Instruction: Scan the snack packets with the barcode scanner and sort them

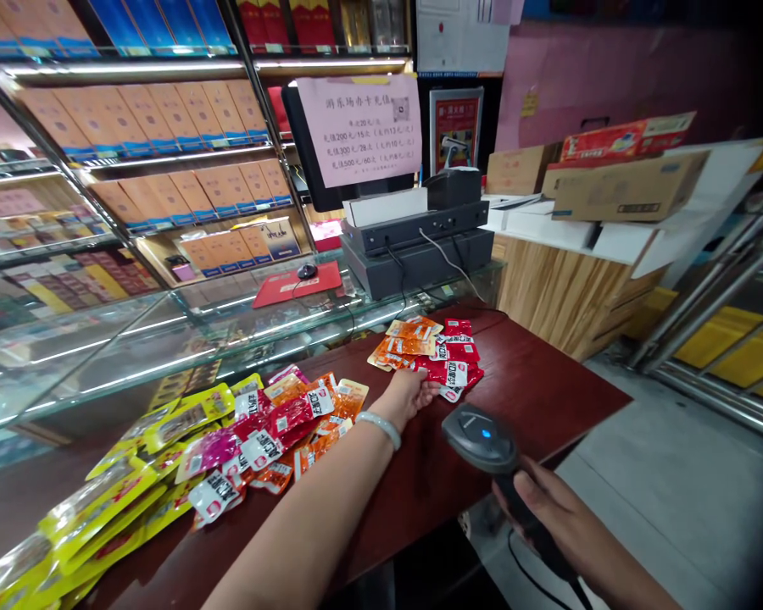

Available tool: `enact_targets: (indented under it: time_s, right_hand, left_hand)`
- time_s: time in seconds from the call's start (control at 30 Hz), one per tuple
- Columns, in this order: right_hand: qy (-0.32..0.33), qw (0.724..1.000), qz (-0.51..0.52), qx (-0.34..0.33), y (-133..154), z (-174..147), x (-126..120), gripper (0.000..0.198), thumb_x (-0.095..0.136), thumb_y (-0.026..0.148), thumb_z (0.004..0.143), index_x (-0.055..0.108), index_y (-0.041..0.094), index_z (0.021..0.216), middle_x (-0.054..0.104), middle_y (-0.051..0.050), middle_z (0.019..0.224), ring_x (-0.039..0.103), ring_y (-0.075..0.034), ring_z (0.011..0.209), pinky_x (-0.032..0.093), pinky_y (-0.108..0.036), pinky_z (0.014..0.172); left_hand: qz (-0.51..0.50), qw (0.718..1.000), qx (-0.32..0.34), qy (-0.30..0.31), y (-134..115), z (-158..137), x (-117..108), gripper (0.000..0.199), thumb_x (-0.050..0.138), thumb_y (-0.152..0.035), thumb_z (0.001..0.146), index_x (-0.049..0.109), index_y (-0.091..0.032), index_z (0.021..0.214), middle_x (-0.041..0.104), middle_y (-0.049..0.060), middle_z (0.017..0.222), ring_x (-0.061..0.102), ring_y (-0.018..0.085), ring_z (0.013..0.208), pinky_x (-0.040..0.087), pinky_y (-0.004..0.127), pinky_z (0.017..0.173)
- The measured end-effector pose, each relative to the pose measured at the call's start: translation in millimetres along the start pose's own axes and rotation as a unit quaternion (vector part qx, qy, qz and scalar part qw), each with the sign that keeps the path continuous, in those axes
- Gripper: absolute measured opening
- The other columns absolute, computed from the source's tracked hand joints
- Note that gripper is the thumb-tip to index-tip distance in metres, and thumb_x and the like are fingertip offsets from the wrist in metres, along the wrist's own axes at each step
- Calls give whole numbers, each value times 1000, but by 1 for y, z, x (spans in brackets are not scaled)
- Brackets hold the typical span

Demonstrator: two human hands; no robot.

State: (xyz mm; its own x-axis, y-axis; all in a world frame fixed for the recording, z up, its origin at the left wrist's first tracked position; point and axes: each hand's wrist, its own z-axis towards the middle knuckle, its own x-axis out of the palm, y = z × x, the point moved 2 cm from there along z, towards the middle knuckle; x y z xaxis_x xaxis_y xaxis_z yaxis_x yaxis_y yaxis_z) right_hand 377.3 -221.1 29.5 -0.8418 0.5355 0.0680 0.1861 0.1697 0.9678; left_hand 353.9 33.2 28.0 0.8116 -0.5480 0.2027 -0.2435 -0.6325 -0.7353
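My left hand [413, 391], with a pale bangle at the wrist, is closed on the left end of a red snack packet [443, 373] above the dark red tabletop [521, 356]. Beside it lie more red packets [459, 349] and several orange packets [410, 339] in a small pile. A black handheld barcode scanner [483, 440] with a lit blue light is gripped by my right hand [540, 504], its head near the table's front edge. Left of my forearm spreads a larger heap of red and orange packets [286, 419], next to long yellow packets [102, 500].
Beyond the table runs a glass display counter [216, 330] with a monitor [318, 161] bearing a pink notice, a dark cash drawer [413, 258], and a mouse [306, 271] on a red mat. Cardboard boxes [629, 186] sit at right, near a metal railing [705, 296]. Boxed goods fill the shelves [146, 119].
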Motion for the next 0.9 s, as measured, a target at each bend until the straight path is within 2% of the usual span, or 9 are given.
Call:
enact_targets:
  time_s: [0.07, 0.17, 0.27, 0.4, 0.57, 0.73, 0.9]
  right_hand:
    - [-6, 1000, -2, -6, 0, -1, 0, 58, 61, 74, 79, 66, 19, 96, 59, -1, 69, 51, -15, 56, 42, -25, 51]
    - [-9, 1000, -10, -18, 2, -1, 0, 57, 61, 74, 79, 67, 19, 94, 60, -2, 68, 52, -15, 56, 45, -26, 51]
    - [13, 1000, -11, -9, 5, 0, 3, 58, 60, 76, 78, 67, 19, 92, 61, -2, 70, 55, -16, 58, 47, -28, 54]
    - [91, 995, -27, -24, 13, 6, 22, 57, 57, 75, 82, 64, 18, 88, 59, -1, 70, 53, -14, 57, 45, -24, 52]
    - [185, 981, -33, -42, 20, 13, 56, 56, 54, 72, 87, 60, 17, 98, 52, 2, 70, 48, -10, 53, 39, -21, 48]
    - [192, 980, -39, -38, 18, 16, 74, 54, 51, 72, 88, 56, 18, 93, 51, 2, 71, 48, -10, 54, 39, -21, 49]
    - [185, 981, -39, -46, 17, 10, 83, 53, 50, 71, 89, 54, 18, 87, 50, 2, 72, 47, -10, 54, 39, -22, 48]
  left_hand:
    - [48, 998, 39, -12, 0, -2, -4, 14, 46, -19, 98, 52, -13, 108, 65, 1, 63, 53, 7, 39, 34, 13, 38]
    - [107, 987, 120, -8, 5, -16, -20, 14, 56, -27, 95, 54, -16, 103, 65, -1, 66, 53, 5, 38, 26, 11, 36]
    - [115, 976, 185, 0, 17, -38, -44, 21, 66, -33, 88, 53, -18, 97, 66, -1, 72, 62, 7, 45, 34, 10, 38]
    - [43, 980, 192, 2, 37, -63, -74, 31, 76, -28, 79, 50, -18, 92, 65, -2, 67, 68, 12, 54, 53, 19, 51]
    - [-22, 976, 217, -23, 45, -90, -94, 37, 83, -26, 70, 52, -18, 90, 64, -4, 63, 64, 10, 53, 54, 20, 55]
    - [-34, 970, 238, -47, 46, -109, -107, 36, 80, -27, 71, 54, -18, 94, 63, -4, 64, 65, 12, 57, 56, 24, 58]
    - [-6, 964, 261, -53, 53, -110, -119, 34, 71, -16, 73, 58, -17, 104, 70, 4, 80, 68, 15, 65, 57, 27, 63]
